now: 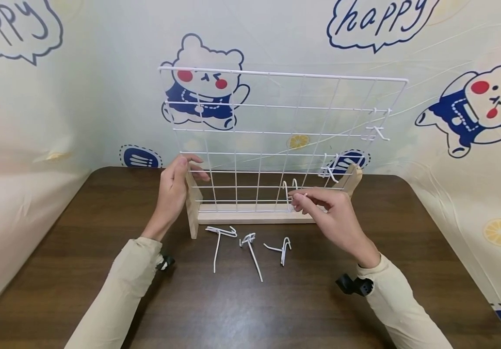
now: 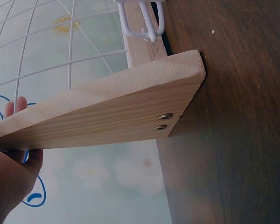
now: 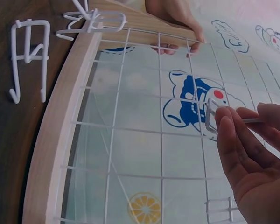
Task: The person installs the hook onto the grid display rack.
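Note:
A white wire grid rack [image 1: 282,74] stands on a wooden base, tilted back. My left hand [image 1: 173,180] holds the upper part of its left wooden side support [image 1: 192,211], with fingers on both sides of the wood in the left wrist view. Between thumb and fingers, my right hand [image 1: 331,208] pinches a white wire hook [image 3: 209,116] by its arm. The hook's bent prongs are at the lower grid wires; whether they catch on a wire, I cannot tell. Two more hooks hang at the grid's right side, an upper one [image 1: 378,132] and a lower one [image 1: 330,170].
Three loose white hooks lie on the brown table before the rack: a left one [image 1: 219,233], a middle one [image 1: 252,252] and a right one [image 1: 283,251]. The wooden crossbar [image 1: 254,218] runs behind them. A printed cloth [image 1: 102,97] hangs behind the table.

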### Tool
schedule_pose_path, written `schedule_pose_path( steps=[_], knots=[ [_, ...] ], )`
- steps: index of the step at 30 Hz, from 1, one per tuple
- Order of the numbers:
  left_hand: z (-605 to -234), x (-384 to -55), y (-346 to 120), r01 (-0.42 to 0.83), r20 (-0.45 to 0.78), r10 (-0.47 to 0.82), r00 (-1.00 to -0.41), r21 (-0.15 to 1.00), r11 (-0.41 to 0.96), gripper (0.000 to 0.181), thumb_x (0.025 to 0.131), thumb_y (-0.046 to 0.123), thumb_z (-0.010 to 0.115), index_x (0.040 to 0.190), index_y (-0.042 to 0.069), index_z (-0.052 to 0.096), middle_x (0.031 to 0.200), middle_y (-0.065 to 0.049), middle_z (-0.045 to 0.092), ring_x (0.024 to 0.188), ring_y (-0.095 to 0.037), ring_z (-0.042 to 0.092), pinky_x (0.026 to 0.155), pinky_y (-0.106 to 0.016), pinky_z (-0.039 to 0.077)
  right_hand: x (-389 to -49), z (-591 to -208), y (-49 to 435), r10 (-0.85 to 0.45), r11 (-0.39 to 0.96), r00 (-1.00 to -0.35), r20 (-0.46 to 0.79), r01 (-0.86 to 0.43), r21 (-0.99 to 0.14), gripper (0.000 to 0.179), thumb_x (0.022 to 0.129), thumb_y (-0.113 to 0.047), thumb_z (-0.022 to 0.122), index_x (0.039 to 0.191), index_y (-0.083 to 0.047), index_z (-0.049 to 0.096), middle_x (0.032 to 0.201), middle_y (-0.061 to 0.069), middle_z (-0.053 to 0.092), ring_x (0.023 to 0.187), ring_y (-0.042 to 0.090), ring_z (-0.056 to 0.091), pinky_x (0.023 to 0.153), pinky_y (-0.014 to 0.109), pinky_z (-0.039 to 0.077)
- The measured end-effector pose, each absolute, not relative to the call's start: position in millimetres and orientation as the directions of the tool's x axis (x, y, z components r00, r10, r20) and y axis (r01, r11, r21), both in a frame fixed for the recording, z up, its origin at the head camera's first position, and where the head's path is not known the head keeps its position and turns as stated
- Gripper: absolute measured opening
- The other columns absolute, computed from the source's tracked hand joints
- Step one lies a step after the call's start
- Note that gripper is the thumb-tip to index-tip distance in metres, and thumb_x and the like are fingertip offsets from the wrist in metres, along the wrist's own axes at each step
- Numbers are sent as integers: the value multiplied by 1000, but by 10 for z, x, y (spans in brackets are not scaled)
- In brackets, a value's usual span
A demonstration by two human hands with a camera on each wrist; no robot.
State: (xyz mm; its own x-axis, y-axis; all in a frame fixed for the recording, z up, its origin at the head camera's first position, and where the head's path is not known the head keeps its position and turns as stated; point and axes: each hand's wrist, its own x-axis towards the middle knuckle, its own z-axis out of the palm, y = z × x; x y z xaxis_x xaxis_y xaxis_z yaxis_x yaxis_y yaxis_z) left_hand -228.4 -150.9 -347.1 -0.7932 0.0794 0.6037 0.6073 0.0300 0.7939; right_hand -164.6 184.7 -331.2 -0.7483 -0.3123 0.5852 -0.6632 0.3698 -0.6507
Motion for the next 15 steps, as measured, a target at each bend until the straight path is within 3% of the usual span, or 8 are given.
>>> schedule_pose_path(
  steps=[15],
  knots=[
    [-3457, -2261, -1516, 595, 591, 84, -802, 802, 39, 41, 109, 15, 31, 113, -18, 55, 90, -41, 60, 80, -47, 65, 82, -34, 59, -1658, -3166, 1711, -266, 325, -702, 661, -710, -624, 16, 92, 0, 68, 105, -2, 76, 92, 2, 75, 78, 14, 70, 73, 24, 59]
  ],
)
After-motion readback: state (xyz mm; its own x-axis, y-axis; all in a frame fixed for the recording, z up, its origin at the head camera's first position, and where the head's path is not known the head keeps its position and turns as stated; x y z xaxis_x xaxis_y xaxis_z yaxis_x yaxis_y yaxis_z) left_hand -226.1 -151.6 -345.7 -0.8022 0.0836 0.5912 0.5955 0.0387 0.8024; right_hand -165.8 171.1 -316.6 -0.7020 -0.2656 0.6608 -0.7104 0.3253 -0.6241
